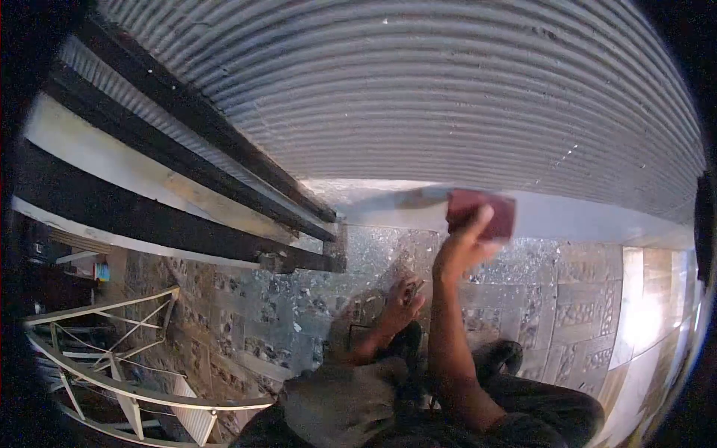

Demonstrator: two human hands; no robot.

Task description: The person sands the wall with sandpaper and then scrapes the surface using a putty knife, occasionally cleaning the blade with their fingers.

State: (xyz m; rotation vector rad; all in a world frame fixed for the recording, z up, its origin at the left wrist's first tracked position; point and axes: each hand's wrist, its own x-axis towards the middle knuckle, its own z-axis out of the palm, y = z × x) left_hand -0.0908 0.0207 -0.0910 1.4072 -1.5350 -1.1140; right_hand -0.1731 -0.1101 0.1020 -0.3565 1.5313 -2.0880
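Person crouches low, facing a corrugated sheet [448, 97] wall. The right hand [461, 243] is raised at arm's length, with its grip closed around a reddish block [489, 213], thumb on the near face and fingers over the top. The block sits flat against the pale strip [582, 220] along the foot of the sheet, blurred at the edges. The flat hold probably keeps its whole face on the strip.

The left hand [399, 299] is lower and nearer the body, down on the floor [567, 299], likely a prop for balance while the other arm reaches. Its fingers are curled. Can't tell whether that grip holds something thin or nothing.

The floor is patterned paving, wet-looking or shiny near the strip. A dark shoe [497, 357] is tucked under the reaching arm, knees bent below it. Black beams [187, 149] run along the left side of the sheet, ending just beside the strip. A white metal frame [112, 358] lies lower left, well apart from both hands.
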